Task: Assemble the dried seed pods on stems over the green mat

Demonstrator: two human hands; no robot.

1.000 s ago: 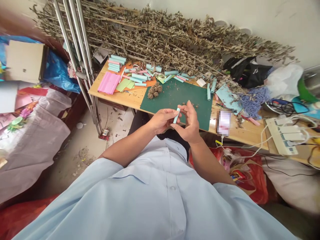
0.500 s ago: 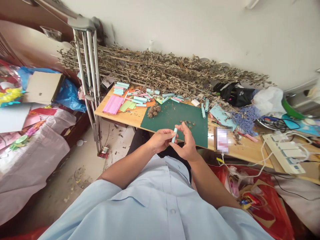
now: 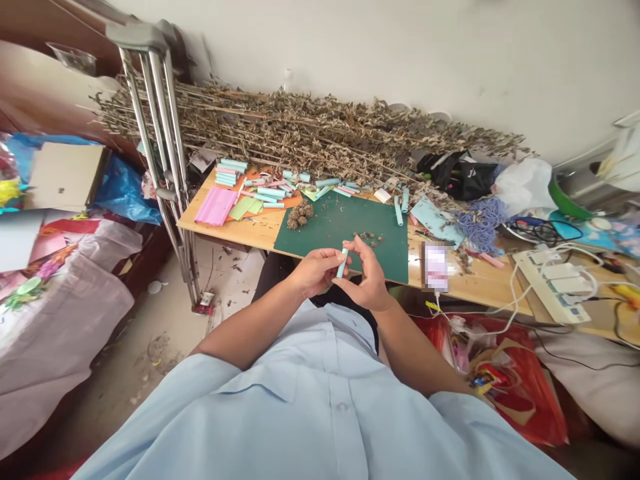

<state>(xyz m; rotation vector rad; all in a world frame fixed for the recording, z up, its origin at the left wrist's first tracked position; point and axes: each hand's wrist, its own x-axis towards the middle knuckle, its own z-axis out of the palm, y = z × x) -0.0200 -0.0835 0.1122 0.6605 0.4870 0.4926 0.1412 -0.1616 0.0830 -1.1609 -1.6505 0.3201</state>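
Between my two hands a light blue paper roll [image 3: 343, 263] stands slightly tilted, in front of the green mat [image 3: 330, 230]. My left hand [image 3: 320, 271] pinches the roll between thumb and fingers. My right hand [image 3: 367, 275] has its fingertips at the roll's top end and its thumb near the lower end. A clump of brown dried balls [image 3: 301, 217] sits on the mat's left part. Small brown bits [image 3: 373, 237] lie on the mat just beyond my right hand. Several blue and pink rolls [image 3: 273, 193] lie behind and left of the mat.
Dried stalks [image 3: 300, 133] run along the wall. Crutches [image 3: 160, 120] stand at the table's left end. A pink sheet stack [image 3: 216, 205] lies on the table [image 3: 200, 230]. To the right are a blurred phone-like object [image 3: 436, 268], blue cord [image 3: 477, 220] and a power strip [image 3: 553, 287].
The whole view has shifted a little, so the table and hands sit further left and slightly higher. Both hands keep nearly the same hold around the blue roll.
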